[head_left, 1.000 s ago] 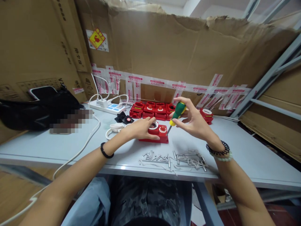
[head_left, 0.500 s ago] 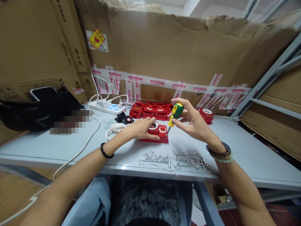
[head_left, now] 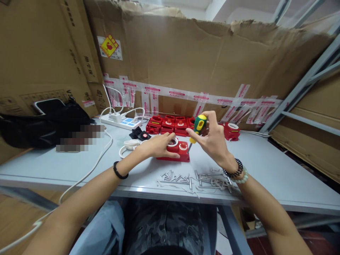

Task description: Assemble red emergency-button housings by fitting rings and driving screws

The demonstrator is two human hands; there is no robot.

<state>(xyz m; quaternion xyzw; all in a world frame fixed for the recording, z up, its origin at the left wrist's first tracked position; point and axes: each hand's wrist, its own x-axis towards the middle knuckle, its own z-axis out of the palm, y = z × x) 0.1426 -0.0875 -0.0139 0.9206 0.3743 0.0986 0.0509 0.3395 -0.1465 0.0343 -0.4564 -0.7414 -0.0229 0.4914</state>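
Observation:
My left hand (head_left: 161, 146) lies over a red box-shaped device (head_left: 175, 156), its fingers wrapped round the left part and the thumb along the front. The device has a white ring and a red button in a white collar. In my right hand (head_left: 214, 140) is a screwdriver (head_left: 200, 124) with a green and yellow handle. It tilts slightly, and its tip meets the right end of the device. Whether the tip sits in a screw is too small to tell. Loose screws (head_left: 175, 176) and metal rods with white cord (head_left: 214, 180) lie in front of the device.
Several more red devices (head_left: 170, 124) stand in a row behind, with another red device (head_left: 230, 131) to the right. At left are a white power strip (head_left: 120, 121), black parts (head_left: 140, 134), coiled white cable (head_left: 130, 144) and a black bag (head_left: 45, 124). Cardboard (head_left: 172, 53) walls the table's back.
My right hand has turned about the screwdriver handle, its wrist shifting left and its fingers changing position. The screwdriver stands a little more upright. My left hand and the device stay put.

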